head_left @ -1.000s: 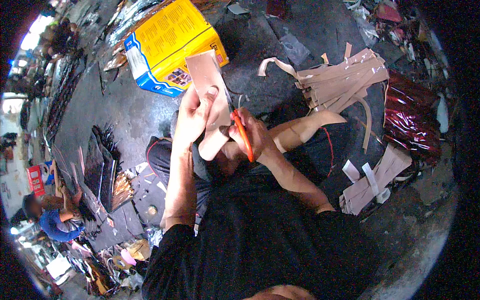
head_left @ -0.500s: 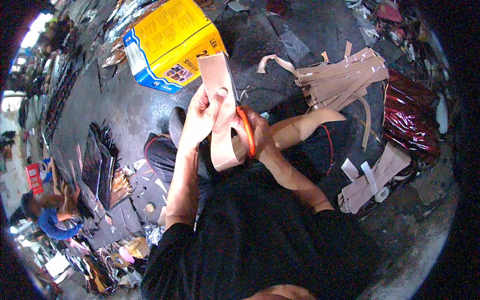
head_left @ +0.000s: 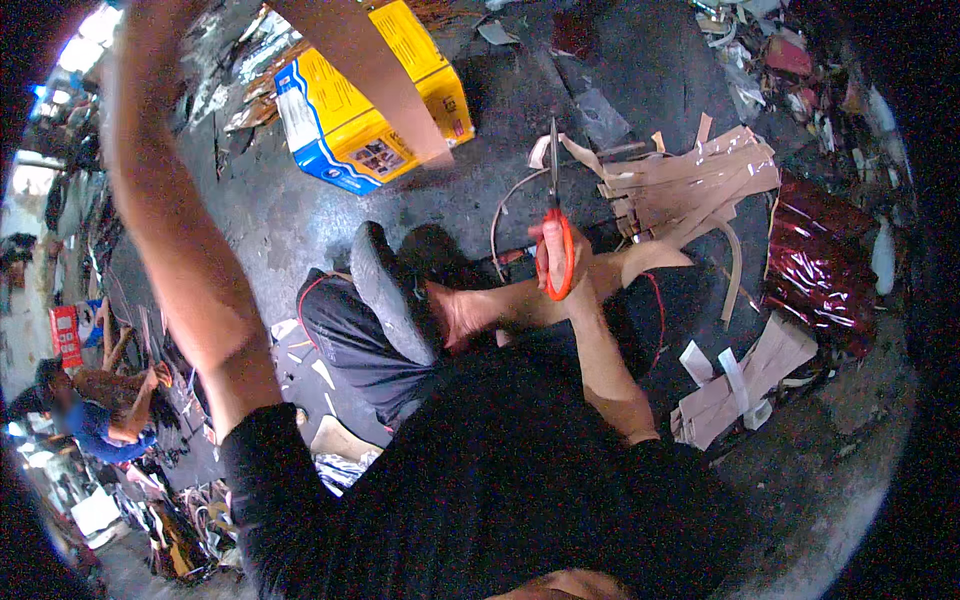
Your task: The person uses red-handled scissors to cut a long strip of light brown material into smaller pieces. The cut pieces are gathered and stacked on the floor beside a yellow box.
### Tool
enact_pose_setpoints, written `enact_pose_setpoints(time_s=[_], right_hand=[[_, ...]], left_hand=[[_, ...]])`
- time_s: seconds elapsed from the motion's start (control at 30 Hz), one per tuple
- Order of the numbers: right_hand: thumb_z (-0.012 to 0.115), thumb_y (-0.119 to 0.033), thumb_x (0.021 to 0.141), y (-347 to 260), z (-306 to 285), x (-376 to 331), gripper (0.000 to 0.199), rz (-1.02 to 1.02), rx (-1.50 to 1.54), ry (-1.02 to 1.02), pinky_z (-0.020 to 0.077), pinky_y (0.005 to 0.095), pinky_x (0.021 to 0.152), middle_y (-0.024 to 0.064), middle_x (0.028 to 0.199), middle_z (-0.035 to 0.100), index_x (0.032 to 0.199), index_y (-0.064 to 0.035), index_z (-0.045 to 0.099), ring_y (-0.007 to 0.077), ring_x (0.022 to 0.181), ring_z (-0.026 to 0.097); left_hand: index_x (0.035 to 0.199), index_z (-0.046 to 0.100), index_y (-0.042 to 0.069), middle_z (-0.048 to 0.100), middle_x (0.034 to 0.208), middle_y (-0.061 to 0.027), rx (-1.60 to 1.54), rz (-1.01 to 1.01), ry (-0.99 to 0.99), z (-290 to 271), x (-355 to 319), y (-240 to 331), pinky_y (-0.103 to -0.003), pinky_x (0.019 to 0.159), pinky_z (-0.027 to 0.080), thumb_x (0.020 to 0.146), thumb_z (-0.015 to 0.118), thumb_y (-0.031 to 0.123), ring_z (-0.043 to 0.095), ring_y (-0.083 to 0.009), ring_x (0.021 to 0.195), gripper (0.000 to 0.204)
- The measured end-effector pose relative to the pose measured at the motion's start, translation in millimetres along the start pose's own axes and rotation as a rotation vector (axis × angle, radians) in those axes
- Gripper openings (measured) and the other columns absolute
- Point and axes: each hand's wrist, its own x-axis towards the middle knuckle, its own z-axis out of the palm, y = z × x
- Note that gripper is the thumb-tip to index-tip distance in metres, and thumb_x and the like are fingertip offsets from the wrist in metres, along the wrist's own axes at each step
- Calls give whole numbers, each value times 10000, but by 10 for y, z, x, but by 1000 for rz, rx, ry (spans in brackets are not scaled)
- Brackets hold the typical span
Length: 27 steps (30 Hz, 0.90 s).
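My right hand [head_left: 552, 262] is closed around the orange handles of a pair of scissors [head_left: 554, 185], whose blades point away from me and look closed. My left forearm [head_left: 180, 220] reaches up and out at the far left, and the hand itself is cut off by the upper edge. From that edge a wide beige strip [head_left: 375, 75] hangs down across a yellow and blue box [head_left: 330, 120]. A thin curved strip [head_left: 497, 222] lies just left of the scissors. Beyond my right hand lies a pile of beige strips [head_left: 690, 185].
A second bundle of beige strips [head_left: 745, 385] with white bands lies at the right, near a shiny dark red pack [head_left: 825, 265]. My bent leg and grey-soled foot [head_left: 385, 290] are in front of me. Another person [head_left: 105, 420] sits at the far left among scraps.
My left hand has swung up and left out of the picture, and the beige strip has moved away from the scissors. My right hand has shifted right with the scissors.
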Motion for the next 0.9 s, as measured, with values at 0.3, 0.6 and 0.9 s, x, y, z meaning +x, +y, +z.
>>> enact_pose_setpoints(time_s=[0.3, 0.6, 0.9], right_hand=[[402, -431, 941, 149, -11, 31, 458, -27, -15, -16, 307, 226, 311, -17, 465, 393, 908, -4, 563, 73, 336, 365], [401, -480, 927, 317, -79, -76, 504, -88, -303, -137, 319, 246, 340, -8, 441, 389, 921, -4, 564, 86, 354, 395], [374, -564, 908, 353, 75, -117, 583, -216, -384, -172, 322, 268, 370, -2, 442, 409, 907, -17, 575, 92, 387, 420]], left_hand=[[1040, 624, -15, 665, 937, -80, 418, 174, 399, -166, -156, -116, -292, 740, 468, 900, 539, 259, 610, -163, 822, 319], [1204, 508, 24, 567, 1129, -43, -577, -500, 193, 1594, -1977, -758, -235, 793, 460, 902, 483, 25, 560, -95, 859, 303], [1154, 546, 30, 601, 991, -16, -955, -854, 312, 1805, -2247, -982, -177, 749, 428, 895, 548, 124, 542, -57, 819, 276]])
